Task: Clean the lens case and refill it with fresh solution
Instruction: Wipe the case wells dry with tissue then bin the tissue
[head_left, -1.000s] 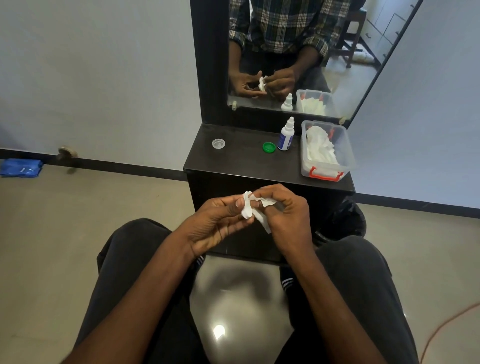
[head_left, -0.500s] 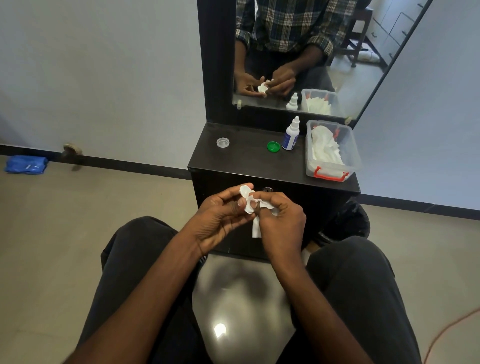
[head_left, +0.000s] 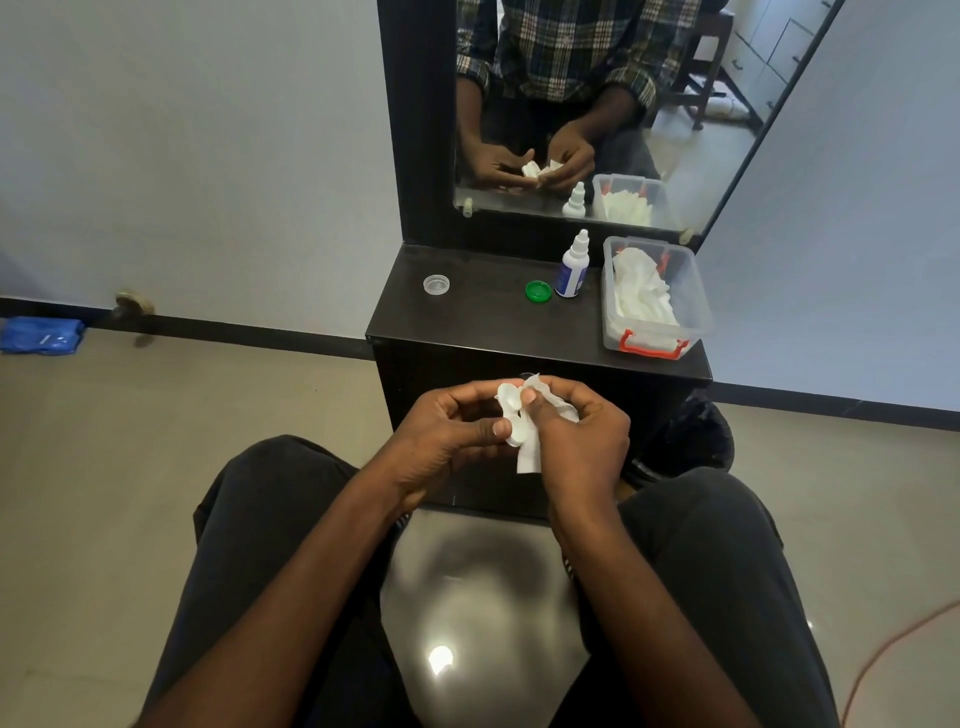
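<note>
The left hand (head_left: 447, 436) pinches the small white plastic lens case (head_left: 510, 415); the right hand (head_left: 576, 441), at 3 o'clock, presses crumpled white tissue (head_left: 530, 457) in. Best to twist the tissue through each well.

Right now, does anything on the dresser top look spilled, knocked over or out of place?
Nothing stands out. The solution bottle stands upright, the green cap and clear cap lie apart on the dresser top, no spill visible.
</note>
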